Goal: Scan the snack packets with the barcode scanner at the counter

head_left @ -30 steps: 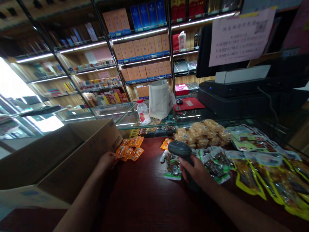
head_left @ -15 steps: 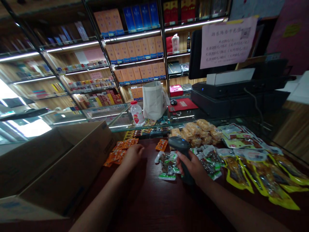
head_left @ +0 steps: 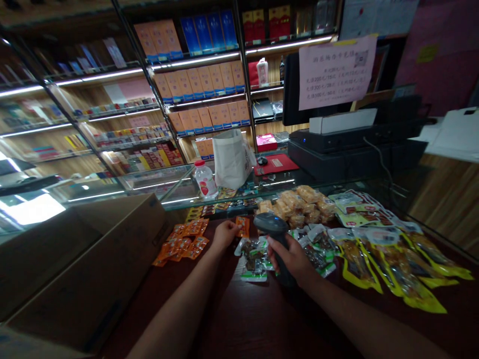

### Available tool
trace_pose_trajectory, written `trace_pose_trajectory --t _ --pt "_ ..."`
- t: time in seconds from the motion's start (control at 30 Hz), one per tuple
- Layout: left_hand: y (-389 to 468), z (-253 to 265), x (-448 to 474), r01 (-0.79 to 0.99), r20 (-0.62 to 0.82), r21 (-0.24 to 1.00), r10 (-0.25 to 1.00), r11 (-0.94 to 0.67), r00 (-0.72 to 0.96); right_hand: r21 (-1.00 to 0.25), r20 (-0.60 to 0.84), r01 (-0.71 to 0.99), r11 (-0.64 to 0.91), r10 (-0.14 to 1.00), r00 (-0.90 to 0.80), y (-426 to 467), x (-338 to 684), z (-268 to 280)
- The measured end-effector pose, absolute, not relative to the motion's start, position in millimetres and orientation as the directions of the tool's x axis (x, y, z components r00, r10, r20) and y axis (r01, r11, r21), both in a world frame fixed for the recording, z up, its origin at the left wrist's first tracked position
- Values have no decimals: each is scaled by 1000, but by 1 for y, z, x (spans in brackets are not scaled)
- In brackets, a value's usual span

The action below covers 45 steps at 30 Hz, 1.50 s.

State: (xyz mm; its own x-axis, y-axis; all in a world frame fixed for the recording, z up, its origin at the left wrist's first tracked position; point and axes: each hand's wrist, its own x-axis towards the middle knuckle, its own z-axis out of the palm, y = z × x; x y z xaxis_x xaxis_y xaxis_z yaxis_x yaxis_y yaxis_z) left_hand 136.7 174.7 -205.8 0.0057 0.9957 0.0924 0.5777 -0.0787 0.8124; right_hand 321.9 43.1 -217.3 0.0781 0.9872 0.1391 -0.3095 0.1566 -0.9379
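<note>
My right hand (head_left: 290, 257) is wrapped around the handle of a dark barcode scanner (head_left: 271, 223), its head pointing left and away from me. The fingers of my left hand (head_left: 225, 234) pinch the left edge of a small orange snack packet (head_left: 243, 227) that lies on the dark red counter. Left of that hand, several more orange packets (head_left: 183, 242) lie in a loose pile. Clear-and-green snack packets (head_left: 253, 259) lie under and around the scanner. Behind it is a heap of wrapped tan snacks (head_left: 299, 203).
An open cardboard box (head_left: 123, 249) stands at left. Yellow-edged packets (head_left: 392, 254) spread to the right, with green packets (head_left: 361, 207) behind. A white bag (head_left: 232, 159) and a red-capped bottle (head_left: 205, 180) stand on the glass counter, near a monitor (head_left: 292, 89).
My left hand has moved right from beside the orange pile to the single orange packet and taken its edge. The right hand still holds the scanner; the view has shifted slightly.
</note>
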Motion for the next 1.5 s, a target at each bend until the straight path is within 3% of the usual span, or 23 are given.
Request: trace_pose_trajectory --t 0.2,0.33,0.43,0.77,0.97,1.1,1.5 --pt "119 -203 128 357 88 928 994 -107 70 -946 137 -280 165 983 119 45 324 -219" --pt "76 -201 137 69 -13 998 978 -1 207 -960 147 -215 182 975 167 46 325 -220" --pt "59 -197 147 -16 -34 999 956 40 292 -965 164 -170 197 967 195 46 325 -220" --pt "56 -192 143 -46 -82 993 929 105 360 -973 156 -140 182 971 181 45 326 -218" --pt "66 -195 136 7 52 998 983 -54 178 -977 154 -113 180 965 211 43 328 -214" --pt "77 -199 131 44 147 988 987 -151 71 -980 156 -105 170 979 135 39 331 -210" --pt "89 -210 123 178 336 929 941 -324 -41 -991 89 -107 81 994 -67 25 329 -198"
